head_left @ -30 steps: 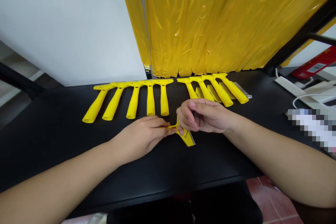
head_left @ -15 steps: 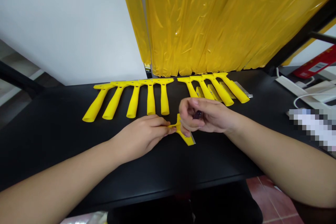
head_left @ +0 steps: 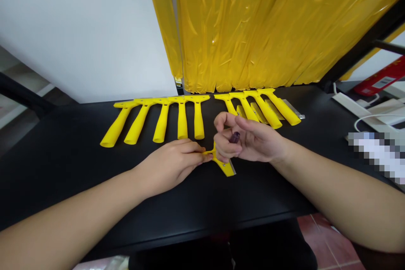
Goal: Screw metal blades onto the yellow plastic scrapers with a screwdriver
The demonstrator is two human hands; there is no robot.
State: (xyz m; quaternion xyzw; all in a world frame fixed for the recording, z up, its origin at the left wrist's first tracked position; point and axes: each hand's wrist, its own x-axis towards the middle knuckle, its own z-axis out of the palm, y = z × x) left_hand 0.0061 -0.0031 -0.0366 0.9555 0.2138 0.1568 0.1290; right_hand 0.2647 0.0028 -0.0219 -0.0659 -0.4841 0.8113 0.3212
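Observation:
My left hand (head_left: 177, 162) pinches the handle end of a yellow scraper (head_left: 226, 169), which lies on the black table with its head to the right. A thin metal blade edge shows along that head, and a small screw sits near its lower part. Above the head, my right hand (head_left: 243, 137) has its fingers curled round a screwdriver (head_left: 234, 137) with a dark purple handle. Only the handle's end shows; the fingers hide its tip and part of the scraper. The index finger and thumb are lifted off the handle.
Several yellow scrapers (head_left: 162, 122) lie in a row at the back left of the black table (head_left: 190, 215). More yellow scrapers (head_left: 268, 109) lie at the back right, with yellow blade pieces beneath. A white power strip (head_left: 357, 107) with cables is at the right.
The right index finger and thumb have opened away from the screwdriver handle, and more of the handle shows. My left hand and the scraper have stayed in place.

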